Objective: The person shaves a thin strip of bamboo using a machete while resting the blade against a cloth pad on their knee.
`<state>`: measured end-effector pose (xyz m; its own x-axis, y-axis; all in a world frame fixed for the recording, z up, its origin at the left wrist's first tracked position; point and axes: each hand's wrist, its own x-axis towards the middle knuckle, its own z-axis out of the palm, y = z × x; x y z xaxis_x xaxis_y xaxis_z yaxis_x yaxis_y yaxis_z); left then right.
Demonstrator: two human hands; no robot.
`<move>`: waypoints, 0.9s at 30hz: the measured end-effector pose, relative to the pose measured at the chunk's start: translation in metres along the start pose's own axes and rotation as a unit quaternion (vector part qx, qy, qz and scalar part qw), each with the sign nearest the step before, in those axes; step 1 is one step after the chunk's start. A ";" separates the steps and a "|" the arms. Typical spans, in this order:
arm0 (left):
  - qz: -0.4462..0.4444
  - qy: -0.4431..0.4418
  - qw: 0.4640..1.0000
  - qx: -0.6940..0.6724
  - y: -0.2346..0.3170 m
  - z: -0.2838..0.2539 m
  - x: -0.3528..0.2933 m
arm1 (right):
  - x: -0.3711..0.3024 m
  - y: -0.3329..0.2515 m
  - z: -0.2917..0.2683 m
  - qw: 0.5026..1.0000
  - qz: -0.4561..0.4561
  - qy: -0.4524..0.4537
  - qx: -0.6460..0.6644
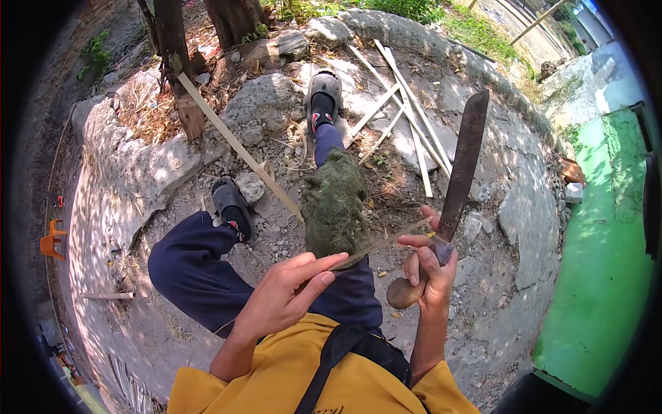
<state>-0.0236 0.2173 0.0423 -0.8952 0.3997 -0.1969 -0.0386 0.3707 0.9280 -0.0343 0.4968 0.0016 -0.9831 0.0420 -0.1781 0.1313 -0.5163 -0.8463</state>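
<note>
My right hand (434,272) is closed around the handle of a machete (466,159). Its long dark blade points up and away, and the rounded wooden butt (405,293) sticks out below my fingers. A thin wooden or bamboo strip (383,242) runs slantwise between my hands. My left hand (286,293) pinches its near end between thumb and fingers. The far end passes by the outstretched fingers of my right hand, apart from the blade. Beneath the strip, a rough green cloth (336,203) lies over my extended leg.
Several pale strips (407,114) lie crossed on the broken concrete ahead. A longer slat (234,141) slants from a tree trunk (176,62) toward my knee. Rubble (265,103) surrounds my feet. A green wall (586,255) stands right; an orange plastic object (52,240) is far left.
</note>
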 end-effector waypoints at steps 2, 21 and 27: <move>0.006 -0.004 1.000 0.002 0.003 0.000 -0.006 | -0.001 -0.007 0.004 1.000 0.003 -0.009 0.011; 0.052 -0.025 0.996 -0.064 0.004 0.009 -0.027 | -0.022 -0.035 0.045 0.998 -0.039 -0.050 -0.003; 0.039 -0.027 0.995 -0.082 0.002 0.011 -0.029 | -0.025 -0.040 0.052 0.998 -0.020 -0.051 -0.029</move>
<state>0.0067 0.2153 0.0460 -0.8730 0.4686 -0.1352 -0.0465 0.1959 0.9795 -0.0214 0.4719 0.0660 -0.9951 -0.0268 -0.0947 0.0963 -0.4649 -0.8801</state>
